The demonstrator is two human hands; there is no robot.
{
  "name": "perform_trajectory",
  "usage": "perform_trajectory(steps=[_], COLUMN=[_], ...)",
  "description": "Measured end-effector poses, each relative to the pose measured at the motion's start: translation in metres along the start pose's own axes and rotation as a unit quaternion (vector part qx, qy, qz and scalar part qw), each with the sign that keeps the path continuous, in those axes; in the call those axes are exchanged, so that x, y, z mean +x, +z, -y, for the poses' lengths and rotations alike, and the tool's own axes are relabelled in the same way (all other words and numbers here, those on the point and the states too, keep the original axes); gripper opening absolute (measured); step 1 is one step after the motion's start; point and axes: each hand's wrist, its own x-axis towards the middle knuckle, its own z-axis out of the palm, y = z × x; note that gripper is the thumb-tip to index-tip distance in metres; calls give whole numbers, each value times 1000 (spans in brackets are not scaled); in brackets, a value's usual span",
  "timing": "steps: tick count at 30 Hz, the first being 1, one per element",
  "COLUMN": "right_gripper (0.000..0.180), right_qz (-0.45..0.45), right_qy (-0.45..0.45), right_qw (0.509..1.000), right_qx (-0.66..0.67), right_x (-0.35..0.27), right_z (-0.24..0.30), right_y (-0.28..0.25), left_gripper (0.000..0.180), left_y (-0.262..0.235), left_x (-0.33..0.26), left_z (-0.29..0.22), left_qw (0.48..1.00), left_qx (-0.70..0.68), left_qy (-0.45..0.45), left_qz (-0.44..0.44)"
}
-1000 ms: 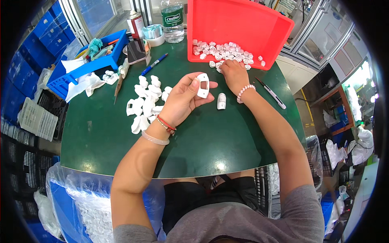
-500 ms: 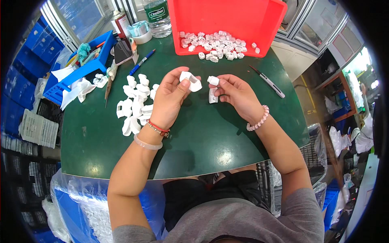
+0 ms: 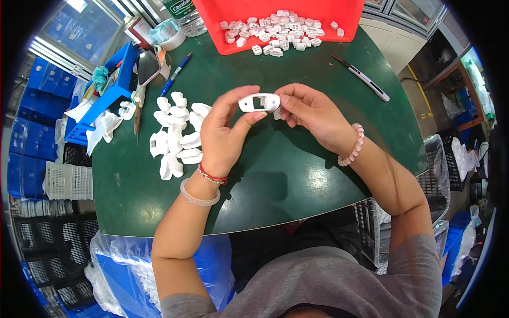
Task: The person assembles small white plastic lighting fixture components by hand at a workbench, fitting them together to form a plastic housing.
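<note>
A white, elongated plastic housing (image 3: pixel 245 104) with a rectangular opening and a small round hole near each end is held up above the table. My left hand (image 3: pixel 227 123) pinches its left part between thumb and fingers. My right hand (image 3: pixel 313 114) is closed at its right end, thumb on the face, other fingers curled behind. Below the right fingertips a bit of another white piece (image 3: pixel 277 115) shows; most of it is hidden. Left of my left hand lies a loose group of similar white housings (image 3: pixel 175 135) on the green table (image 3: pixel 297 185).
A red bin (image 3: pixel 275 10) with many small white blocks (image 3: pixel 283 32) is at the back. A blue pen (image 3: pixel 176 74) lies at left, a pen-shaped tool (image 3: pixel 366 84) at right. Back left are a blue tray (image 3: pixel 114 95), a phone (image 3: pixel 148 66), a tape roll (image 3: pixel 172 41) and a water bottle (image 3: pixel 185 16).
My hands have come together. The housing in my left hand has turned its opening toward me, and my right hand, earlier apart with a small white block, now touches it. The view has shifted.
</note>
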Motion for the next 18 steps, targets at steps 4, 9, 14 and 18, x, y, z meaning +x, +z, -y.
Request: perform_trajectory(steps=[4, 9, 14, 18], right_gripper=[21, 17, 19, 25], right_qz=[-62, -72, -34, -4], right_qy=[27, 64, 79, 95], right_qw=[995, 980, 978, 975], right_qx=[69, 172, 193, 203], right_x=[1, 0, 1, 1], right_z=[-3, 8, 8, 5], right_y=[1, -2, -8, -6], left_gripper=[33, 33, 35, 38], left_y=[2, -1, 1, 1], left_x=[-1, -2, -5, -6], left_z=[4, 5, 1, -1], left_qw=[995, 998, 999, 998], left_qx=[90, 46, 29, -27], left_qy=[23, 41, 10, -53], left_qz=[26, 20, 10, 6])
